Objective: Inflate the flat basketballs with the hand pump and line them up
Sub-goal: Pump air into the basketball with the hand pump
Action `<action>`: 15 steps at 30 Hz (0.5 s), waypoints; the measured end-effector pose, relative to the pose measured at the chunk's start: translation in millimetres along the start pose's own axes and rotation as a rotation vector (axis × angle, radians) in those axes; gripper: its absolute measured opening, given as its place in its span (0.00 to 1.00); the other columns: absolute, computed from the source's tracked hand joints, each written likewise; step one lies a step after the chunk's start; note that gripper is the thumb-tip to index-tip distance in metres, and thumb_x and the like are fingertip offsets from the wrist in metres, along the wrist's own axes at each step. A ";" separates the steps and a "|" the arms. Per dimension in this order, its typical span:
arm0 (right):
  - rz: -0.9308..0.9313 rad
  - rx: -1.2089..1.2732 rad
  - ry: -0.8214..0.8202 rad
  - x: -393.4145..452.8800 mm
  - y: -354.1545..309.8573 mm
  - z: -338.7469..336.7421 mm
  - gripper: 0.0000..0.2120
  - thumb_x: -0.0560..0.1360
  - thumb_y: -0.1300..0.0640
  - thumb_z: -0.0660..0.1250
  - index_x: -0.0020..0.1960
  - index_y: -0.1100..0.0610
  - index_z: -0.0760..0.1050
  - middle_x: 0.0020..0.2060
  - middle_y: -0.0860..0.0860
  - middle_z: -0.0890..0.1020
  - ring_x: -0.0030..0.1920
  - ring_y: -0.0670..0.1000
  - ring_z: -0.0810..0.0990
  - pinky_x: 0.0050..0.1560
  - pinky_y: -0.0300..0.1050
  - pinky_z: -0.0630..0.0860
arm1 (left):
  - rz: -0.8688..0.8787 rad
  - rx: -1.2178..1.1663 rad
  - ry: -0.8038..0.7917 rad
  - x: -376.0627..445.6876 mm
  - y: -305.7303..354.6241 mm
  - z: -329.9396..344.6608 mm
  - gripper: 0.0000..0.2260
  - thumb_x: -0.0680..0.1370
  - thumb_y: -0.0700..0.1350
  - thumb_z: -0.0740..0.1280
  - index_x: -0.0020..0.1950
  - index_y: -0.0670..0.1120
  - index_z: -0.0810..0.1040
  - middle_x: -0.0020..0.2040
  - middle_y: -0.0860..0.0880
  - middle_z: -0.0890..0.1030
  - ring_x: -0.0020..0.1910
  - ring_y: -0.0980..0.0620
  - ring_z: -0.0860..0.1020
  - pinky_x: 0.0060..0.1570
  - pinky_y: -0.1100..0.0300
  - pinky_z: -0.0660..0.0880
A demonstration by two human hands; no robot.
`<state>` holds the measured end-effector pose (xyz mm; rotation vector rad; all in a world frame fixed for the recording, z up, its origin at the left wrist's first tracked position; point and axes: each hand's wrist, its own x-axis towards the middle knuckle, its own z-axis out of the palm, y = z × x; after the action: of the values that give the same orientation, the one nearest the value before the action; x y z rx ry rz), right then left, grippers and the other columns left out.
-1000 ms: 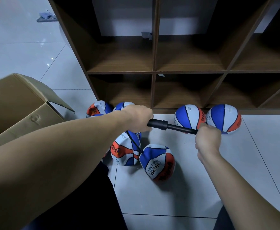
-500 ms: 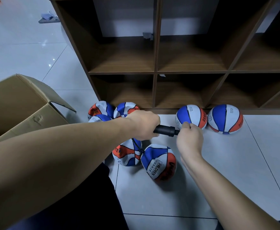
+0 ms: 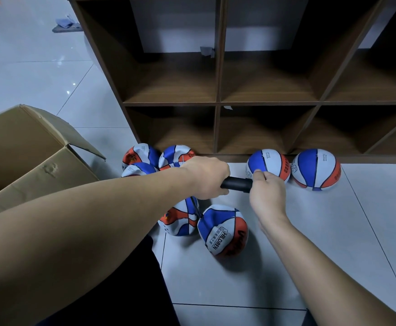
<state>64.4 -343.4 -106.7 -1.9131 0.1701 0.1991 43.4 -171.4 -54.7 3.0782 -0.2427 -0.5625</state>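
- Big brown shelf (image 3: 218, 103) at the back, with open cubbies, standing on white floor tiles (image 3: 333, 243).
- Open cardboard box (image 3: 34, 161) on the left; inside cannot be seen.
- Two round balls (image 3: 268, 164) (image 3: 317, 169) side by side against the shelf bottom.
- Saggy balls (image 3: 223, 229) (image 3: 180, 220) on the floor below the hands; more (image 3: 140, 155) bunched by the shelf corner.
- Left hand (image 3: 206, 177) wrapped around the black pump (image 3: 238, 184).
- Right hand (image 3: 266, 192) gripping the pump's other end, close to the left hand.
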 end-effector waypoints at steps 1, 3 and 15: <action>0.003 0.000 -0.009 2.6 1.4 -2.3 0.20 0.85 0.55 0.61 0.35 0.54 0.60 0.29 0.49 0.63 0.32 0.53 0.62 0.35 0.48 0.59 | -0.001 -0.002 -0.006 0.4 -1.6 0.2 0.12 0.83 0.58 0.68 0.44 0.54 0.75 0.40 0.52 0.79 0.39 0.49 0.80 0.40 0.51 0.81; 0.044 0.001 0.008 9.9 5.5 -10.8 0.21 0.83 0.56 0.62 0.34 0.53 0.58 0.29 0.49 0.61 0.34 0.53 0.60 0.37 0.50 0.58 | -0.022 -0.005 -0.028 0.9 -7.6 0.3 0.13 0.82 0.58 0.68 0.42 0.53 0.73 0.39 0.52 0.79 0.38 0.50 0.79 0.39 0.52 0.80; 0.311 0.089 0.123 29.3 26.3 -44.5 0.09 0.77 0.60 0.59 0.39 0.54 0.63 0.33 0.52 0.62 0.33 0.53 0.58 0.33 0.46 0.56 | -0.073 0.012 -0.098 0.6 -22.6 -0.6 0.12 0.81 0.58 0.69 0.45 0.52 0.76 0.39 0.52 0.79 0.36 0.51 0.79 0.35 0.55 0.76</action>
<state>89.8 -394.8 -122.2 -1.8034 0.5522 0.2767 47.6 -149.1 -55.1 3.0851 -0.1354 -0.7179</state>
